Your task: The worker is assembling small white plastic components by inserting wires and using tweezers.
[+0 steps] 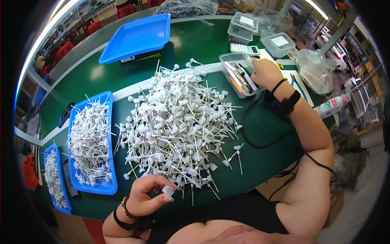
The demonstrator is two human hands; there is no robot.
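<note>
My left hand (147, 196) is closed in a pinch at the near edge of a big heap. Between its thumb and fingers is a small white plastic cap piece (168, 190). Similar white-capped pieces with thin stems make up the loose heap (174, 122) in the middle of the green table. Over at the right, my right hand (267, 74) is bent at the rim of a clear plastic box (244, 96) containing pens (239, 79) and other slim tools. Its fingers look curled, and their tips are partly hidden, so what they grip cannot be made out.
Two blue trays (115, 162) of the same pieces stand at the left. Farther back lies a bigger blue tray (138, 36). A calculator (245, 49), clear containers (242, 26), a bottle (332, 105) and plastic bags are at the right. A black cable (243, 126) loops beside the heap.
</note>
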